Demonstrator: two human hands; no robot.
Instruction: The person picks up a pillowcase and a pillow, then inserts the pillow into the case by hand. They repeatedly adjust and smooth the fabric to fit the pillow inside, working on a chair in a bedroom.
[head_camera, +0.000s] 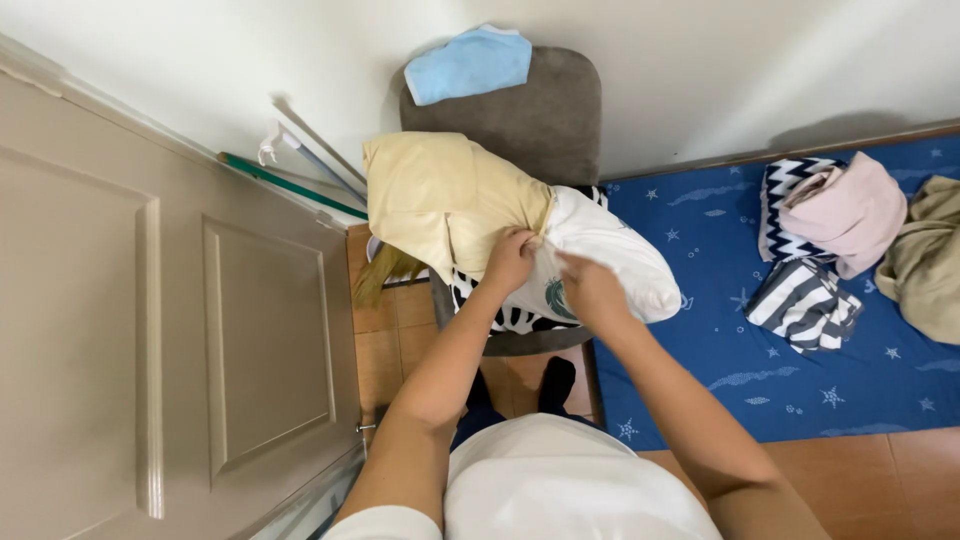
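A pillow lies across the seat of a grey chair (545, 115). Its pale yellow pillowcase (440, 200) covers the left half and the white pillow (610, 255) shows at the right. My left hand (510, 258) pinches the open edge of the yellow pillowcase at the middle. Beside it, my right hand (590, 290) presses on the white pillow, fingers closed on its fabric. A light blue cloth (470, 62) hangs over the chair's backrest. A black-and-white patterned cloth (500, 318) lies under the pillow on the seat.
A beige door (150, 330) fills the left. A mop or broom with thin handles (295, 175) leans in the corner. A blue star-patterned mattress (780, 370) lies at the right, bearing striped, pink and olive folded clothes (840, 215). The floor is brown tile (385, 350).
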